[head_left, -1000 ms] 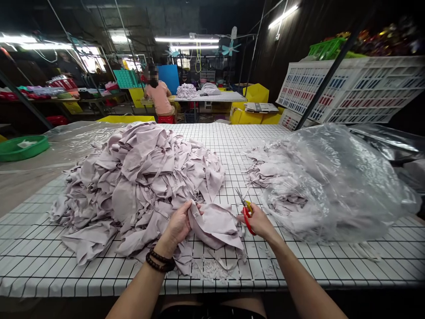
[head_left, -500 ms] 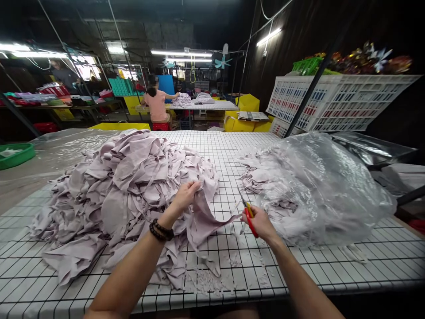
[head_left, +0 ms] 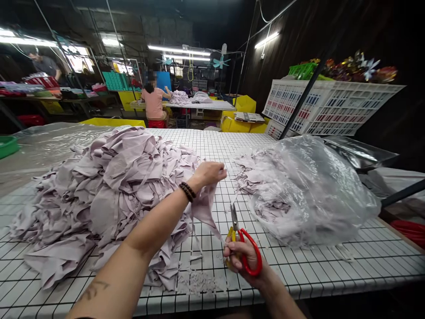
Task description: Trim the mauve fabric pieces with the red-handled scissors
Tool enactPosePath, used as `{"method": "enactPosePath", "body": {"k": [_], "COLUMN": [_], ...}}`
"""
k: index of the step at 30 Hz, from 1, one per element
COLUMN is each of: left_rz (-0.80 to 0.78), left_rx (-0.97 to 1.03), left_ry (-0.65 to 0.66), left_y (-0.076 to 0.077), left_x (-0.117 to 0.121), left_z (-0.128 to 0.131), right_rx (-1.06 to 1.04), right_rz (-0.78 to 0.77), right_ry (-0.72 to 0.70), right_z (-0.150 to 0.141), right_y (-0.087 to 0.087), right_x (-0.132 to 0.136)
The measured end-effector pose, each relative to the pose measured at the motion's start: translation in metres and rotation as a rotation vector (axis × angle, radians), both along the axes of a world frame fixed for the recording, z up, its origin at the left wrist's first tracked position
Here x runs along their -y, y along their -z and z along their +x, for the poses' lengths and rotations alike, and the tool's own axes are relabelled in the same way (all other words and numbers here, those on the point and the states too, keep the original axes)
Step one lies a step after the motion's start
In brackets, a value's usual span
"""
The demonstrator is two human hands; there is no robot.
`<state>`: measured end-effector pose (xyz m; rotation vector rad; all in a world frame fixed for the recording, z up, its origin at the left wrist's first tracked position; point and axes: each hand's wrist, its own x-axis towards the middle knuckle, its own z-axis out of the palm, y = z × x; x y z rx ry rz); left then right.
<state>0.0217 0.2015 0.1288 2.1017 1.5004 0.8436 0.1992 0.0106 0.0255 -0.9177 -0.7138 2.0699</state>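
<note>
My left hand (head_left: 210, 173) is raised over the table, fingers pinched on a pale lilac fabric piece (head_left: 203, 212) that hangs down from it. My right hand (head_left: 241, 258) is closed on red-handled scissors (head_left: 239, 238), blades pointing up beside the hanging piece's lower edge. A big heap of the same lilac fabric pieces (head_left: 109, 186) lies to the left of both hands. Small fabric snippets (head_left: 202, 280) litter the table's front edge under my hands.
The table has a white top with a black grid (head_left: 332, 270). A clear plastic bag (head_left: 308, 190) holding more lilac pieces lies at the right. Plastic sheeting (head_left: 43, 146) covers the far left. A person in a pink top (head_left: 153, 103) sits at another table behind.
My left hand lifted the fabric piece up and to the right, off the heap. My right hand with the scissors came nearer to me and under the hanging piece.
</note>
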Motion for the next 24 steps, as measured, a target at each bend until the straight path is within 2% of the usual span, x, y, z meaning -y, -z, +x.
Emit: {"method": "enactPosePath", "body": {"k": [2, 4, 6, 8, 10, 11, 12, 14, 15, 17, 21, 24], "left_rz": [-0.059, -0.094, -0.13, -0.21, -0.376, -0.507, -0.711, -0.987, -1.063, -1.093, -1.125, -1.088], "left_rx": [-0.006, 0.027, 0.088, 0.145, 0.218, 0.307, 0.512, 0.918, 1.089, 1.255, 1.353, 1.407], "left_ry": [0.031, 0.025, -0.014, -0.049, -0.025, -0.005, -0.005, -0.071, -0.121, -0.214, -0.293, -0.285], "left_y": [0.012, 0.03, 0.051, 0.074, 0.095, 0.105, 0.114, 0.127, 0.132, 0.136, 0.134, 0.132], "left_x": [0.006, 0.027, 0.062, 0.108, 0.155, 0.176, 0.195, 0.22, 0.227, 0.232, 0.23, 0.233], "left_z": [0.007, 0.006, -0.002, -0.012, -0.016, -0.015, -0.012, -0.002, 0.003, 0.011, 0.017, 0.018], "right_rx": [-0.098, -0.148, -0.159, -0.12, -0.052, -0.029, -0.019, -0.022, -0.016, 0.048, 0.258, 0.408], "right_rz": [-0.121, -0.221, -0.275, -0.268, -0.223, -0.206, -0.198, -0.192, -0.174, -0.081, 0.133, 0.224], "right_ry": [0.1, 0.182, 0.246, 0.291, 0.312, 0.309, 0.302, 0.292, 0.289, 0.274, 0.198, 0.158], "right_z": [-0.015, -0.023, -0.024, -0.022, -0.02, -0.021, -0.022, -0.025, -0.027, -0.029, -0.027, -0.02], "right_y": [0.005, 0.013, 0.022, 0.03, 0.036, 0.038, 0.039, 0.04, 0.04, 0.043, 0.049, 0.043], "right_x": [0.013, 0.022, 0.028, 0.033, 0.037, 0.039, 0.042, 0.048, 0.05, 0.056, 0.061, 0.054]}}
